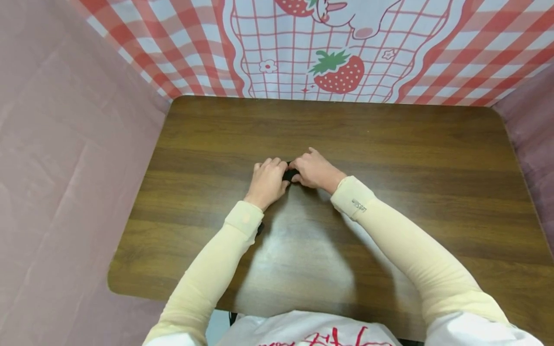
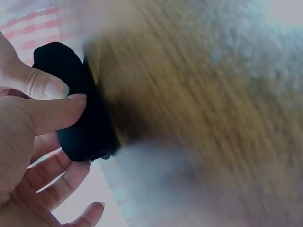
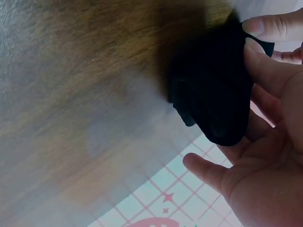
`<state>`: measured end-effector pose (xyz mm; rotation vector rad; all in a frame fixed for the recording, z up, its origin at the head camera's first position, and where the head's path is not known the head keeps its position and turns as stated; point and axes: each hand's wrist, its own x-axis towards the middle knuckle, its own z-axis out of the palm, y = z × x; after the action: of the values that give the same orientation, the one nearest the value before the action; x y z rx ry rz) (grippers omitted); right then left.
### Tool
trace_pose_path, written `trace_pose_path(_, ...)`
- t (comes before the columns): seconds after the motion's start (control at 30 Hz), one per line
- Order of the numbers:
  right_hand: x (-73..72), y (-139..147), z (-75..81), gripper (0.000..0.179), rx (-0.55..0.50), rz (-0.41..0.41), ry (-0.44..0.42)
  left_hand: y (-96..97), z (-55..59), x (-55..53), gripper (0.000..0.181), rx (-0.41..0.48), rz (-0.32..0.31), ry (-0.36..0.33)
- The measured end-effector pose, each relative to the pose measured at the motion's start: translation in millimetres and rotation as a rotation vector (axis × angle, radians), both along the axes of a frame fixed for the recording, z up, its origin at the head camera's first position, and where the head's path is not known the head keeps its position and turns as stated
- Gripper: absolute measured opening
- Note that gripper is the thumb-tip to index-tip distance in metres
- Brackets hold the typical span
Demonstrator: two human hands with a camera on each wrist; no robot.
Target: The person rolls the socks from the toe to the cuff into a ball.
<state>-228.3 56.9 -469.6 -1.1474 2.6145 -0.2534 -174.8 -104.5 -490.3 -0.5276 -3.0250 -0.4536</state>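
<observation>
A small black cloth roll (image 1: 289, 175) lies between the two hands around the middle of the table, mostly covered by them in the head view. My left hand (image 1: 267, 181) grips its left end. In the left wrist view the thumb presses the side of the roll (image 2: 92, 125), with other fingers behind and under it. My right hand (image 1: 317, 170) holds the opposite end, its thumb and fingertips pinching the cloth (image 3: 213, 85) in the right wrist view. Folded layers show at the roll's end there, and the right little finger sticks out.
The brown wood-grain table (image 1: 207, 129) has rounded corners. Behind it hangs a red-and-white checked cloth (image 1: 199, 43) with strawberry prints, and a pinkish drape (image 1: 65, 168) covers the left side. Pale sleeves (image 1: 407, 235) cover both forearms.
</observation>
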Motion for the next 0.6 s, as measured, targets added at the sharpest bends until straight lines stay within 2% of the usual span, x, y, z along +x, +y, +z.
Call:
trace_pose_path(0.1, 0.5, 0, 1.0, 0.032, 0.009, -0.012, 0.006, -0.4, 0.1, -1.6, 0.023, -0.011, 0.010, -0.006)
trace_pose_path(0.3, 2.0, 1, 1.5, 0.040, -0.003, -0.051, 0.014, -0.8, 1.8, -7.2, 0.023, -0.027, 0.040, -0.060)
trace_pose_path(0.6, 0.8, 0, 0.8, 0.023, -0.018, -0.060, 0.011, -4.5, 4.3, -13.2, 0.021, 0.034, 0.046, -0.150)
